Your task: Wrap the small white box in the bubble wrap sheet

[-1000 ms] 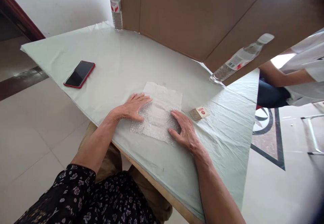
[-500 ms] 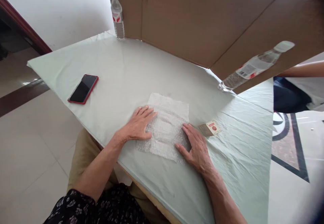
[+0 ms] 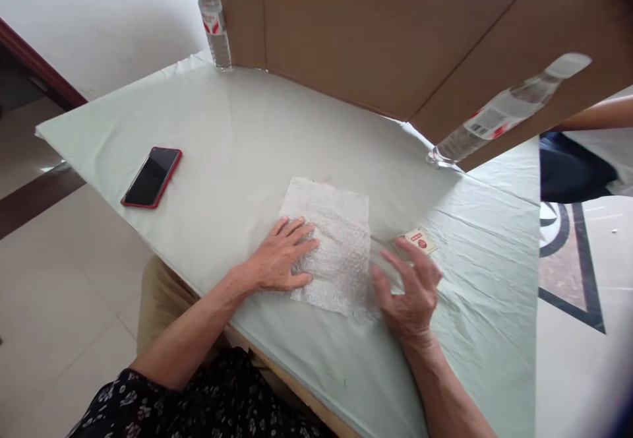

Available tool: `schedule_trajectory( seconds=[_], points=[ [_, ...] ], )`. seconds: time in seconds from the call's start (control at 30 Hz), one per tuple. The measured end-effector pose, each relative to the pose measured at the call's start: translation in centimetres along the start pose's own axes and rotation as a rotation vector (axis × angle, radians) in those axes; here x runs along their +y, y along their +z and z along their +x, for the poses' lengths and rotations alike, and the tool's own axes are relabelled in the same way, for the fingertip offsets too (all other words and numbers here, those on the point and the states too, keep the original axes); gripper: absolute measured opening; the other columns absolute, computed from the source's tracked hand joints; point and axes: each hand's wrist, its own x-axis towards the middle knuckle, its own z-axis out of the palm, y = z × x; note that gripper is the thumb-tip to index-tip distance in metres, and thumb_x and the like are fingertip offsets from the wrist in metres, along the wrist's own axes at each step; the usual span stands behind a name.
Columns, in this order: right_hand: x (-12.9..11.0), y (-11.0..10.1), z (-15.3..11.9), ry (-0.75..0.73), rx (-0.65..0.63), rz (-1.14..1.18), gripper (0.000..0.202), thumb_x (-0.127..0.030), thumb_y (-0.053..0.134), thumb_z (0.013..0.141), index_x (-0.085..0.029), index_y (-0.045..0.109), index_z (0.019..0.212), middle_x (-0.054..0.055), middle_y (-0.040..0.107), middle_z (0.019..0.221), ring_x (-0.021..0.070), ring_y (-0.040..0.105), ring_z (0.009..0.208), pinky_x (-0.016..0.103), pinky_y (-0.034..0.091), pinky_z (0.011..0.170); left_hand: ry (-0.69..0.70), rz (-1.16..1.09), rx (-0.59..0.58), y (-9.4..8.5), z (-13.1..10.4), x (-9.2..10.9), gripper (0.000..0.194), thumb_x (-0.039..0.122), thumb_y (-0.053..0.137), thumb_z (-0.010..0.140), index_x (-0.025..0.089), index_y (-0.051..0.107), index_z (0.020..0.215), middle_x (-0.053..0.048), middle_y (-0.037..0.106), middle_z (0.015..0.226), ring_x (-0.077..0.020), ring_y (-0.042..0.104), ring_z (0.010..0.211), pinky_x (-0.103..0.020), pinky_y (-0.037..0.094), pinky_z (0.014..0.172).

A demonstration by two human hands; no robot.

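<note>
Phone (image 3: 151, 177), red case, dark screen: left, on the desk (image 3: 237, 134). Clear bottle (image 3: 213, 26), red-and-white label, lettering unreadable: far left, upright. Left hand (image 3: 279, 256): open, fingers spread flat on the sheet, gripping nothing. Sheet (image 3: 341, 227): translucent white, bubble-textured, creased, roughly rectangular; near centre of desk. Right hand (image 3: 408, 280): half-open, fingers bent, blurred, beside sheet; contact unclear. Small cream box (image 3: 424, 240): red print, illegible; partly behind right fingers. Second bottle (image 3: 504, 118): far right, barcode on label.

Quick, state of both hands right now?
Left hand: open, resting flat on the bubble wrap.
Right hand: open, slightly curled, nothing visible in it, near the small printed item.
</note>
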Motion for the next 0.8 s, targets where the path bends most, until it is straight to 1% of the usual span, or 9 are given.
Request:
schedule_trajectory(
  seconds=[0.1, 0.17, 0.23, 0.3, 0.4, 0.53, 0.63, 0.73, 0.8],
  points=[
    [1.4, -0.3, 0.0, 0.201, 0.098, -0.060, 0.054, -0.034, 0.069, 0.086, -0.027, 0.052, 0.137, 0.017, 0.055, 0.143, 0.0389, 0.053, 0.132, 0.061, 0.042, 0.105, 0.013, -0.045, 0.067, -0.2, -0.1, -0.1, 0.068, 0.042, 0.067, 0.081, 0.018, 0.051, 0.142, -0.016, 0.038, 0.160, -0.0346, 0.026, 0.152, -0.056, 0.017, 0.125],
    [3.0, -0.1, -0.2, 0.348, 0.042, -0.030, 0.073, -0.042, 0.071, 0.083, -0.026, 0.041, 0.147, 0.020, 0.050, 0.147, 0.0410, 0.048, 0.137, 0.064, 0.043, 0.104, 0.017, -0.083, 0.176, -0.3, -0.1, -0.2, 0.066, 0.035, 0.063, 0.082, 0.018, 0.049, 0.143, -0.016, 0.040, 0.158, -0.0333, 0.029, 0.151, -0.055, 0.023, 0.124],
    [4.7, 0.6, -0.5, 0.436, -0.020, 0.015, 0.082, -0.049, 0.073, 0.078, -0.024, 0.038, 0.148, 0.020, 0.054, 0.142, 0.0412, 0.054, 0.130, 0.064, 0.048, 0.098, -0.009, -0.104, 0.296, -0.3, 0.0, -0.5, 0.063, 0.024, 0.058, 0.080, 0.019, 0.049, 0.142, -0.015, 0.048, 0.153, -0.0311, 0.036, 0.148, -0.054, 0.028, 0.121],
    [6.0, 1.2, -0.7, 0.497, -0.051, 0.050, 0.079, -0.049, 0.072, 0.077, -0.021, 0.042, 0.145, 0.019, 0.060, 0.136, 0.0398, 0.058, 0.123, 0.063, 0.050, 0.096, -0.077, -0.107, 0.384, -0.3, 0.2, -0.9, 0.063, 0.017, 0.054, 0.075, 0.019, 0.052, 0.138, -0.013, 0.059, 0.142, -0.0301, 0.045, 0.141, -0.053, 0.033, 0.119],
    [6.4, 1.2, -0.4, 0.563, -0.038, 0.080, 0.063, -0.042, 0.068, 0.078, -0.018, 0.053, 0.134, 0.016, 0.065, 0.127, 0.0355, 0.063, 0.115, 0.060, 0.053, 0.095, -0.168, -0.101, 0.445, -0.2, 0.4, -1.4, 0.058, 0.015, 0.052, 0.074, 0.017, 0.057, 0.131, -0.013, 0.064, 0.135, -0.0290, 0.052, 0.136, -0.052, 0.037, 0.117],
    [3.5, -0.3, 1.3, 0.554, -0.048, 0.205, 0.058, -0.038, 0.071, 0.077, -0.020, 0.057, 0.131, 0.013, 0.066, 0.125, 0.0271, 0.068, 0.099, 0.052, 0.057, 0.092, -0.207, -0.113, 0.461, -0.1, 0.6, -1.6, 0.051, 0.014, 0.049, 0.075, 0.017, 0.061, 0.125, -0.011, 0.067, 0.131, -0.0266, 0.054, 0.132, -0.049, 0.038, 0.116],
    [-0.2, -0.7, 3.2, 0.396, -0.155, 0.356, 0.059, -0.036, 0.071, 0.080, -0.023, 0.055, 0.135, 0.011, 0.067, 0.126, 0.0245, 0.068, 0.100, 0.048, 0.056, 0.095, -0.211, -0.140, 0.454, -0.1, 0.7, -1.7, 0.051, 0.013, 0.048, 0.076, 0.017, 0.062, 0.125, -0.010, 0.067, 0.131, -0.0249, 0.055, 0.131, -0.047, 0.040, 0.114],
    [-3.1, 0.6, 4.6, 0.246, -0.342, 0.444, 0.054, -0.034, 0.067, 0.085, -0.025, 0.054, 0.137, 0.011, 0.065, 0.130, 0.0255, 0.066, 0.109, 0.047, 0.053, 0.099, -0.209, -0.149, 0.431, -0.1, 0.8, -1.8, 0.053, 0.014, 0.049, 0.076, 0.016, 0.061, 0.128, -0.011, 0.066, 0.133, -0.0247, 0.054, 0.132, -0.045, 0.040, 0.114],
    [-3.8, 2.1, 5.0, 0.191, -0.436, 0.474, 0.052, -0.032, 0.064, 0.086, -0.026, 0.053, 0.137, 0.010, 0.065, 0.133, 0.0267, 0.065, 0.114, 0.048, 0.052, 0.101, -0.196, -0.127, 0.392, 0.0, 0.8, -1.8, 0.055, 0.014, 0.050, 0.075, 0.017, 0.060, 0.129, -0.011, 0.066, 0.132, -0.0255, 0.053, 0.133, -0.046, 0.038, 0.115]
  ],
)
